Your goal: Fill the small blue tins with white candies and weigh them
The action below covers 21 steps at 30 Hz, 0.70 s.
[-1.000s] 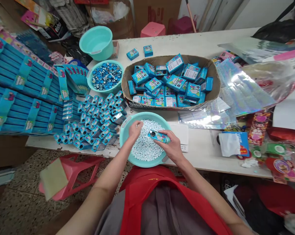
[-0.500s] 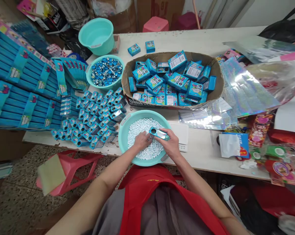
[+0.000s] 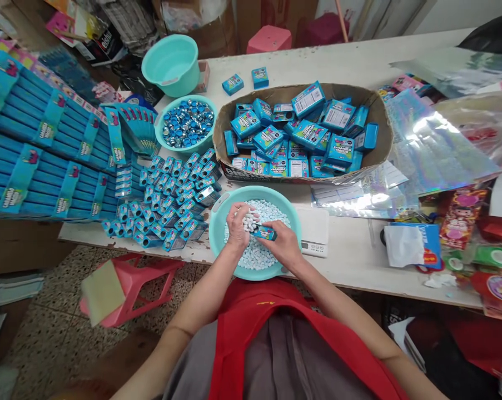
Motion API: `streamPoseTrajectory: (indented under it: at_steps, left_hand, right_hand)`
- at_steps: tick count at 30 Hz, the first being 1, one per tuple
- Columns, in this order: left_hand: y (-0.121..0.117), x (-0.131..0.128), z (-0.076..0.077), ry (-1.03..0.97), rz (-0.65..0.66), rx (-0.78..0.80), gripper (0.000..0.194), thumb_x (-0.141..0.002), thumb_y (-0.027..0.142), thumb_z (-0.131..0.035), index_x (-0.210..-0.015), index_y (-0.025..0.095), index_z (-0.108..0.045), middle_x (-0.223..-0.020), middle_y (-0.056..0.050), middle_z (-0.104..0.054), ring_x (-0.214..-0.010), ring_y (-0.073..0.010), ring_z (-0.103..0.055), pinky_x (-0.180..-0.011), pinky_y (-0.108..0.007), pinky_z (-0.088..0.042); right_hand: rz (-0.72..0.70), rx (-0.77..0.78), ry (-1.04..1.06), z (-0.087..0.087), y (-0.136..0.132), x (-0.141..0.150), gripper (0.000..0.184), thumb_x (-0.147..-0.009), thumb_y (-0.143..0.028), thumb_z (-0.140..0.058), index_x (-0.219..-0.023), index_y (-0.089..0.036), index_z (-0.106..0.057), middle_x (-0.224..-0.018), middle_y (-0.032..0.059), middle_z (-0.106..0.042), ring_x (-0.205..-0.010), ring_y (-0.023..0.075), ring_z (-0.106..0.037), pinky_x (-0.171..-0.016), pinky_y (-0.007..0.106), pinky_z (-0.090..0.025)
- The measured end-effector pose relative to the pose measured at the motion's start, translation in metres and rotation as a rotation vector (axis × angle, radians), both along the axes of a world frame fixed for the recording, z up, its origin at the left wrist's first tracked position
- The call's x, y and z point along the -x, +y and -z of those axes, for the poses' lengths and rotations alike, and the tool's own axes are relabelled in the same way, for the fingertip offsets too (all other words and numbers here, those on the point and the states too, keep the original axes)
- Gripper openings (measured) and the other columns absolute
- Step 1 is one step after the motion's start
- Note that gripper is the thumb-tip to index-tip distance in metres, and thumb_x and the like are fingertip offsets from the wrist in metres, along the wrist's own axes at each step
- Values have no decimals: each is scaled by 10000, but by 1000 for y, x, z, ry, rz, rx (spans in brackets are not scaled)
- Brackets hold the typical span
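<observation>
Over a turquoise basin [image 3: 291, 213] of small white candies [image 3: 259, 258], my left hand [image 3: 237, 229] is curled around a scoop of them, some showing at its fingertips. My right hand [image 3: 284, 244] grips a small blue candy box [image 3: 264, 231], tilted with one end toward the left hand's candies. That end lies against the candies, so its opening is hard to see. Left of the basin stand many blue boxes [image 3: 167, 194] with round holes in their tops. Behind them a second basin [image 3: 159, 135] holds blue and silver caps [image 3: 188, 123].
A cut cardboard carton [image 3: 384, 130] full of blue boxes stands behind the candy basin. A white scale [image 3: 317, 229] sits to its right. Stacked blue packages [image 3: 21, 183] fill the left; shiny plastic sheets [image 3: 434, 139] lie right. A red stool [image 3: 150, 283] stands below the table.
My left hand has risen out of the candies with a handful. The box in my right hand has turned, its end now toward that handful. The view has shifted slightly.
</observation>
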<state>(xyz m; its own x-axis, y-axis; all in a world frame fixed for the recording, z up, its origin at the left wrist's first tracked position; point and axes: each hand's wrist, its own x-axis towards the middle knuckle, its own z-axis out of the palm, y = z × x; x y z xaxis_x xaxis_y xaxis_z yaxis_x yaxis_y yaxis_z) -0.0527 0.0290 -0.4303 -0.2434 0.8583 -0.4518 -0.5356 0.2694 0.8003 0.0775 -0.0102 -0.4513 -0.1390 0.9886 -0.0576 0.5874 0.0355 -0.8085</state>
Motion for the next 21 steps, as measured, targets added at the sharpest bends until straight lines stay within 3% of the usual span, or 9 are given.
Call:
streamPoseTrajectory:
  at_steps: [6,16,21]
  left_hand:
    - [5,-2,-13,-6,-46,-46,290,-654,363,-679,-750,200,-460,-671,35,-551,-525,-99,-565,-508,-231,-471]
    - [11,-4,-8,57,-53,-95,257,-676,346,-696,-714,184,-500,-585,46,-506,-439,-63,-476,-458,-200,-402]
    - [10,-6,-12,88,-57,-52,320,-699,431,-694,-686,176,-501,-614,22,-540,-498,-86,-537,-486,-210,-434]
  right_hand:
    - [0,-49,-18,-19,3,2,273,-721,-308,-711,-974,-228,-644,-917,59,-676,-913,258,-632,-808,391,-473]
    - [17,-44,2,-19,7,4,262,-726,-300,-698,-970,-225,-641,-913,58,-666,-911,255,-624,-800,378,-472]
    - [13,-56,18,-24,7,6,261,-729,-296,-683,-977,-228,-639,-922,58,-664,-918,253,-622,-804,378,-475]
